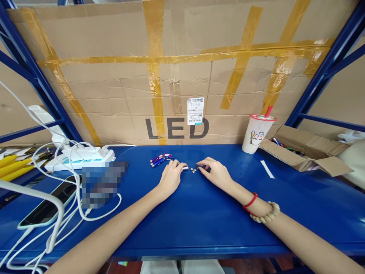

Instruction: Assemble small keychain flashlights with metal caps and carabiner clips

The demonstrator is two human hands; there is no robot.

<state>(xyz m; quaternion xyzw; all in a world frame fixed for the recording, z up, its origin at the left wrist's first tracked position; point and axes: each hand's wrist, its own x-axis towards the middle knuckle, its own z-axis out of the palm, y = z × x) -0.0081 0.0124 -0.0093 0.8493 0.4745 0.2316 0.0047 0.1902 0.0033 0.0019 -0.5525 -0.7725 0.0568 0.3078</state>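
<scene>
My left hand point(170, 176) rests on the blue table point(199, 213), its fingers curled round a small silver cylinder point(185, 167) whose tip sticks out to the right. My right hand point(214, 172) lies just right of it, fingers pinched on a small dark part I cannot make out. Between the two hands sit a few tiny round silver button cells point(193, 170). A bunch of small purple and blue keychain lights point(159, 158) lies just behind the left hand. A red band and a bead bracelet circle my right wrist.
A white power strip point(81, 156) with tangled white cables lies at the left, beside a phone point(47, 207) and yellow-handled tools point(13, 163). A lidded paper cup point(258, 133) and an open cardboard box point(302, 152) stand at the right. A taped cardboard sheet marked LED backs the table.
</scene>
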